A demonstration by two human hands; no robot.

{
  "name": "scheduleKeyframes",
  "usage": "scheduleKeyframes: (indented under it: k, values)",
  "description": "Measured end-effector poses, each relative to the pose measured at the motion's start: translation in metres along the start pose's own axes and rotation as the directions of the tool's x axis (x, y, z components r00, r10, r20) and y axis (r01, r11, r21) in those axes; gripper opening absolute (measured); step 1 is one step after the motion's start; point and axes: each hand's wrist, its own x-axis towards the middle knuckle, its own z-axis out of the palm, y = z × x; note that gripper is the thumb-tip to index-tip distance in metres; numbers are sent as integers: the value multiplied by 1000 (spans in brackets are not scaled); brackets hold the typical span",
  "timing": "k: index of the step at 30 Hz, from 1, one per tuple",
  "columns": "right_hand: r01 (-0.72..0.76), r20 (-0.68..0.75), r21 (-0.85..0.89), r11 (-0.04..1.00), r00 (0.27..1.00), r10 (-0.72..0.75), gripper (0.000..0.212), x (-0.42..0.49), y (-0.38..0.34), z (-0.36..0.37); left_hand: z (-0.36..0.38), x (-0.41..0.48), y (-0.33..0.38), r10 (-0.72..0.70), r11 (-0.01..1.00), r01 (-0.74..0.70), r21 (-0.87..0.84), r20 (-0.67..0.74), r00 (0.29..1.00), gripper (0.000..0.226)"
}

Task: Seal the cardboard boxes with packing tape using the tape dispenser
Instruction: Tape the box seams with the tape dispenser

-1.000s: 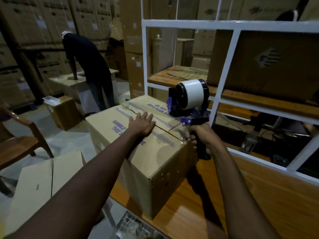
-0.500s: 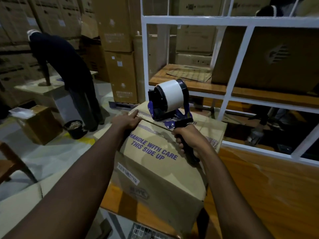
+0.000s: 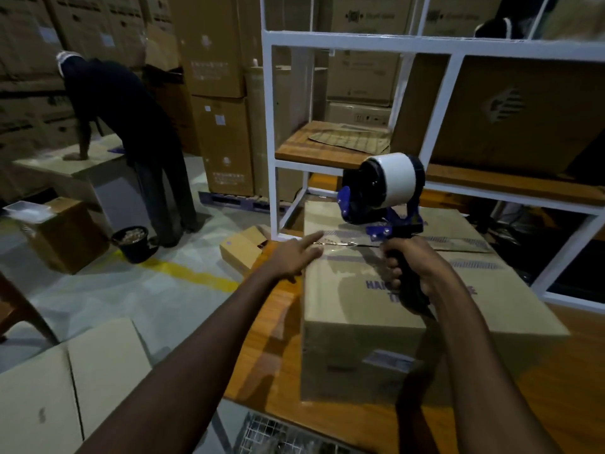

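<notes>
Box: the cardboard box [image 3: 360,299] sat on the wooden table [image 3: 281,322], flaps closed, its seam [image 3: 458,249] running left to right across the top
Done: a short strip of clear tape [image 3: 343,239] lay over the left end of the seam, from the box's left edge to the mouth of the tape dispenser [image 3: 389,191]
Left to do: as I judged it, the run had barely begun; the longer stretch of seam to the right of the dispenser looked bare, and the cut was not yet made
Right hand: the right hand [image 3: 412,273] was wrapped tight round the dispenser's dark handle, over the near half of the box top, the white roll standing above and beyond the fist
Left hand: the left hand [image 3: 291,257] gripped nothing; its fingers [image 3: 314,239] were straight, pressing the tape's start down at the top left edge
Dispenser and box: the mouth pointed down at the seam and seemed to touch it, though blur hid the contact
Between the hands: the taped stretch lay between them, the left hand just left of the dispenser
</notes>
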Motion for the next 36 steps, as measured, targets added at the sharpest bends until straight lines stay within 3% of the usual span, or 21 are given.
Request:
scheduleKeyframes:
  k: [1,3,6,8,10,12,15,19,23,27,33,36]
  values:
    - [5,-11,7,1000,1000,-5,26,-4,1,-9,17,-7,7,17,996,-22,-82,-63,998,45]
    - [17,-38,23,1000,999,-16,27,-13,4,-27,51,-16,23,22,996,-42,-84,-221,975,40]
    - [-1,-42,34,999,999,2,26,-23,9,-58,91,-13,39,102,988,-65,138,-286,953,39]
    - [-20,-44,33,999,999,22,27,-30,11,-78,111,-19,64,-14,1000,21,18,-326,945,43]
    - [-20,-63,37,999,998,22,28,-37,11,-97,131,-39,93,-5,994,-36,-103,-365,931,55]
    - [-20,-82,66,998,996,26,30,-45,13,-114,144,-60,105,201,976,-218,-11,-345,917,70]
    - [-18,-110,70,997,994,25,28,-56,17,-135,136,-53,80,490,862,-432,263,-222,843,82]
    - [5,-134,49,999,991,2,22,-62,19,-142,113,-35,67,582,758,-508,410,-73,810,78]
    - [-22,-81,76,997,996,28,25,-64,19,-134,124,-49,68,543,795,-457,399,-133,829,75]
    - [-36,-40,63,997,998,39,25,-68,19,-126,133,-73,78,511,797,-350,492,-241,825,74]
    - [-1,-84,-31,1000,996,-1,18,-87,27,-131,162,-108,116,432,813,-177,555,-370,823,65]
    - [-2,-157,-62,998,987,-8,14,-97,34,-143,168,-110,130,489,773,-176,610,-395,778,62]
